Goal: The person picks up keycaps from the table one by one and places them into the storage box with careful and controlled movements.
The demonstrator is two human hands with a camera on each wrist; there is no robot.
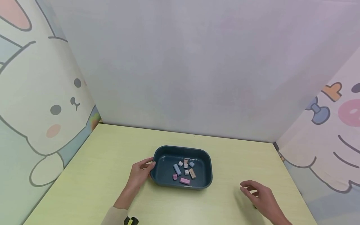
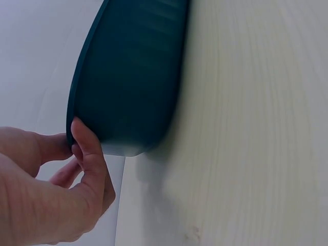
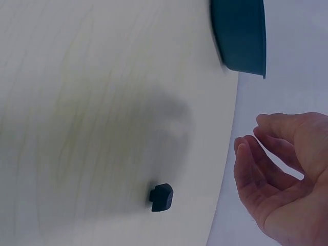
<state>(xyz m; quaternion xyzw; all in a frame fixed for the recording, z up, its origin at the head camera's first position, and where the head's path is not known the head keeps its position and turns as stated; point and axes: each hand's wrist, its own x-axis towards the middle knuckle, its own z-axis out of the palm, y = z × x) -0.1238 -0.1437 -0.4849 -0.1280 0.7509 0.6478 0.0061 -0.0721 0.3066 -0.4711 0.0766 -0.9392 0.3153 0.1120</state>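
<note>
A dark teal tray (image 1: 166,181) with rounded corners sits on the table. My left hand (image 1: 139,173) grips its left rim, and in the left wrist view the thumb and fingers (image 2: 92,154) pinch the edge from both sides. Inside lie several small pieces that look like keycaps, among them a long blue one (image 1: 177,169), a long pink one (image 1: 184,181) and a tan one (image 1: 192,173). Off to the tray's right, my right hand (image 1: 260,197) hovers above the table, fingers loosely bent, holding nothing. Below it lies a small dark angular piece (image 3: 162,198), mostly hidden in the head view.
The pale yellow wood-grain table (image 1: 112,150) ends at a plain light back wall (image 1: 182,68). Side panels with cartoon animals (image 1: 42,93) stand left and right. A black and yellow item (image 1: 131,221) shows beside the left sleeve (image 1: 114,215).
</note>
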